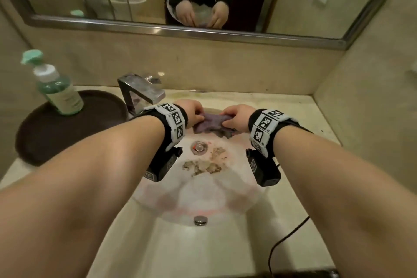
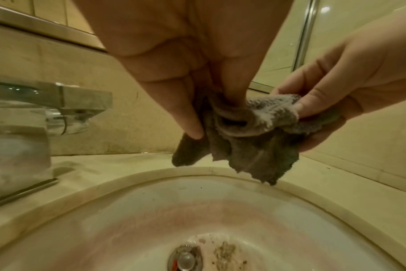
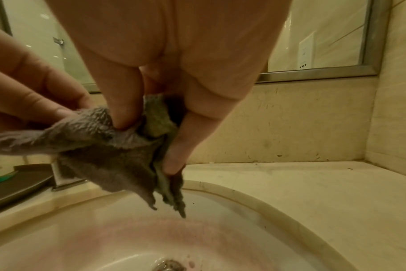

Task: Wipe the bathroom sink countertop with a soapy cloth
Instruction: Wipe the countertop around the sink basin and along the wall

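Left to right: soap bottle [image 1: 59, 88] on a dark tray [image 1: 40, 137], steel faucet [image 1: 140, 92], then both hands over the basin [image 1: 203, 198]. Left hand [image 1: 191, 113] & right hand [image 1: 237, 119] each pinch one end of a bunched grey cloth [image 1: 213, 125] w/ curled fingers, above the back rim. Possibly damp; hard to tell. To lather well, rub the folds together over the basin, keeping drips off the countertop [image 1: 300, 119].

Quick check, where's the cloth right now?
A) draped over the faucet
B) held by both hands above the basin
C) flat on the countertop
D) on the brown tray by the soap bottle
B: the left hand and right hand both pinch the bunched cloth, whose corners hang free over the basin.
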Demonstrator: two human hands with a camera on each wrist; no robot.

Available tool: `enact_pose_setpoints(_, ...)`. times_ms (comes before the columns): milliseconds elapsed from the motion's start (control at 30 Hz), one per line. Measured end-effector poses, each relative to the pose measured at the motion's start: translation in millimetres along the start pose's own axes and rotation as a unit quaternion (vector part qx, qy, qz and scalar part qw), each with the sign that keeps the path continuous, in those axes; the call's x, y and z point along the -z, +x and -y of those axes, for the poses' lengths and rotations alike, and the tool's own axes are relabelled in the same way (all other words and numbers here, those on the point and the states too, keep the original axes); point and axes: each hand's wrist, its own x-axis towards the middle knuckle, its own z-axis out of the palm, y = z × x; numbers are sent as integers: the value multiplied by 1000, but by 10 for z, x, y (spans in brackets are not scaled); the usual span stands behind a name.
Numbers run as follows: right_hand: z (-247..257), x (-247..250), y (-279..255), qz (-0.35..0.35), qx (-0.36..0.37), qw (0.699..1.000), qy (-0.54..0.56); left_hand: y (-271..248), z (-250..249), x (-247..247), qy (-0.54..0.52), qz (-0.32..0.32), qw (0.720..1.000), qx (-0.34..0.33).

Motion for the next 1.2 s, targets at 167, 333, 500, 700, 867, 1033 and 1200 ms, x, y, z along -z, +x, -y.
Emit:
enact_pose_setpoints(167, -91, 175, 399, -29, 58, 994, -88, 322, -59, -35, 9, -23, 1000, 19)
enact_pose_setpoints(333, 30, 226, 991, 27, 157, 957, -244, 624, -10, -205, -2, -58, 996, 63)
enact_pose_setpoints(500, 318, 289, 1636, 78, 219, 898, -374, 988, 174, -340, -33, -153, 980, 126)
enact_pose_setpoints(700, 357, 78, 2060, 71, 288, 836, -462, 1424, 468, -408, -25, -109, 966, 231)
enact_pose_setpoints(867, 172, -109, 2165, 21, 339, 859, -383, 1571, 596, -624, 37, -12, 966, 257)
enact_pose_setpoints(1033, 242, -251, 2315, 112, 315, 860, -385, 1659, 660, -580, 26, -5, 966, 256)
enact_pose_setpoints(1200, 396, -276, 2362, 81, 324, 865, -375, 1753, 683, -548, 12, -58, 970, 237)
